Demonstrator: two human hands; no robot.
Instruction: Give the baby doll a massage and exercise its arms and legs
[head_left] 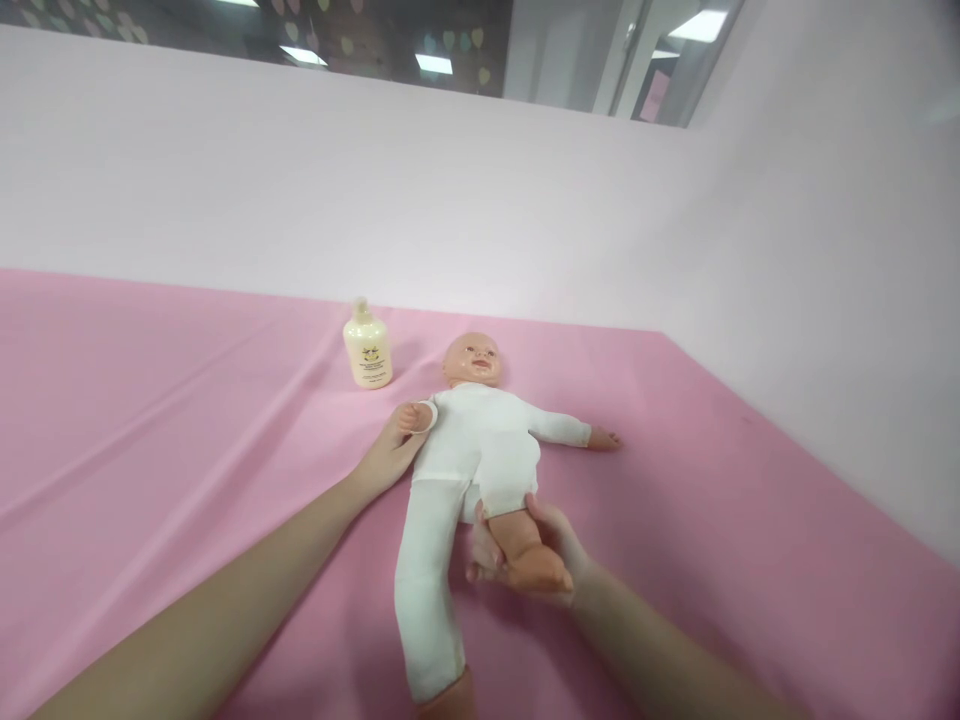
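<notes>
A baby doll (480,430) with a white cloth body lies on its back, its bare head at the far end. My left hand (390,450) is closed about the doll's arm on the left side, close to its small fist and white cuff; some of my fingers are hidden. With my right hand (559,540) I grip the doll's lower leg (517,535), which is bent up toward its belly. The doll's other leg (429,590) stretches toward me, its foot cut off by the picture's lower edge. Its other arm (562,428) reaches out to the right.
A pale yellow pump bottle (369,350) stands left of the doll's head. Pink cloth (187,400) with some creases covers the surface. White walls (337,190) border it at the back and right, with a window (420,45) above.
</notes>
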